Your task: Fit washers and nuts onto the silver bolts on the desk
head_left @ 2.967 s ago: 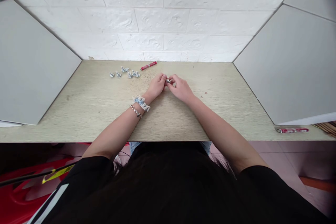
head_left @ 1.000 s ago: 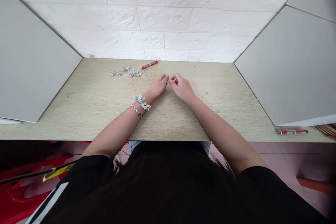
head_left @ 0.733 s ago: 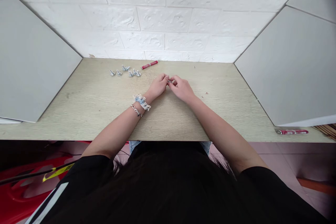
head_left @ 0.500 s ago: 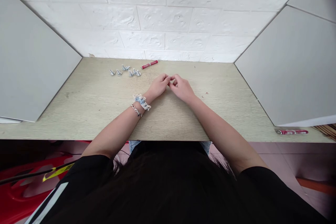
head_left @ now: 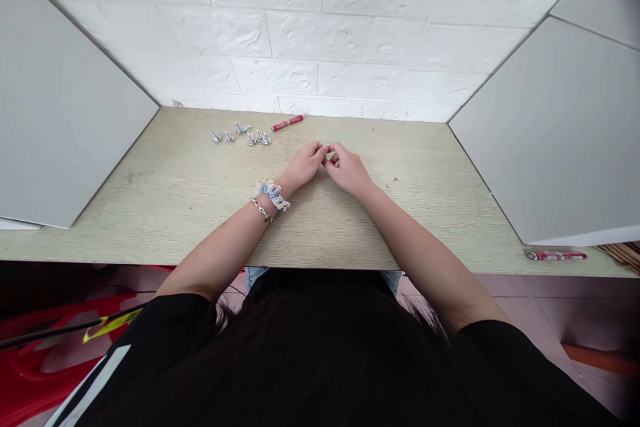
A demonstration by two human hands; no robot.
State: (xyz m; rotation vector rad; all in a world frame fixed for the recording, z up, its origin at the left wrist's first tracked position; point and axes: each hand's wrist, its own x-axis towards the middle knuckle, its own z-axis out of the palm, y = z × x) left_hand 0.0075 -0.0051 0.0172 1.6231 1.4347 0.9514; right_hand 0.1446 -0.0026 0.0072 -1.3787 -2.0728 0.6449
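Observation:
My left hand (head_left: 306, 165) and my right hand (head_left: 349, 169) meet over the middle of the wooden table (head_left: 320, 240), fingertips touching. Both are closed in a pinch. Whatever sits between the fingers is hidden or too small to make out. A pale blue scrunchie (head_left: 273, 195) and a silver chain bracelet (head_left: 262, 209) circle my left wrist. Beyond my left hand, toward the wall, several metal bolts (head_left: 251, 139) with washers or nuts stand and lie on the table. Close to them lies a red pen-like tube (head_left: 287, 123).
A white brick-pattern wall (head_left: 293, 33) closes off the back. Grey panels stand at the left (head_left: 75, 100) and right (head_left: 555, 133). A wrapped red tube (head_left: 557, 255) lies by the right front edge. Small red bits (head_left: 395, 179) lie right of my hands. A red plastic chair (head_left: 30, 373) is below left.
The view has shifted very slightly. My hands stay together in nearly the same pose, and the bolts and red tube have not been moved.

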